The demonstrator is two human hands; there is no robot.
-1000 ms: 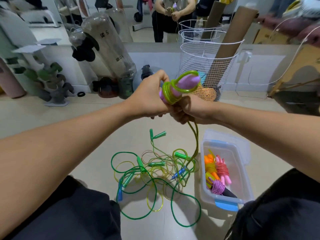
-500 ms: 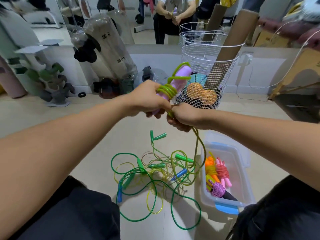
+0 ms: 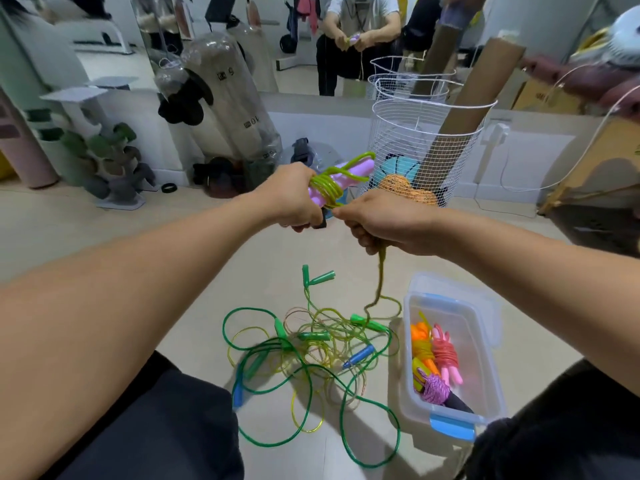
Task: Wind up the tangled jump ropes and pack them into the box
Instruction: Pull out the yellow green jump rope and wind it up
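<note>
My left hand [image 3: 294, 199] grips purple jump-rope handles [image 3: 332, 178] with several turns of yellow-green rope [image 3: 327, 188] wound round them. Just right of it, my right hand [image 3: 377, 220] grips the same rope, whose free end [image 3: 381, 271] hangs down to the floor. Below lies a tangle of green and yellow ropes [image 3: 311, 355] with green and blue handles. The clear box [image 3: 485, 368] with blue clips stands right of the tangle and holds wound orange, pink and purple ropes [image 3: 436, 362].
A white wire basket [image 3: 426, 143] with cardboard tubes and balls stands behind my hands. Large clear bottles [image 3: 235, 109] and a dumbbell rack [image 3: 110, 164] line the wall at left. A mirror shows a seated person [image 3: 360, 32]. My dark-trousered knees flank the tangle.
My right hand has come down and round from beside the handles, laying another turn of rope. More rope has lifted off the floor pile; the handles now tilt lower to the right.
</note>
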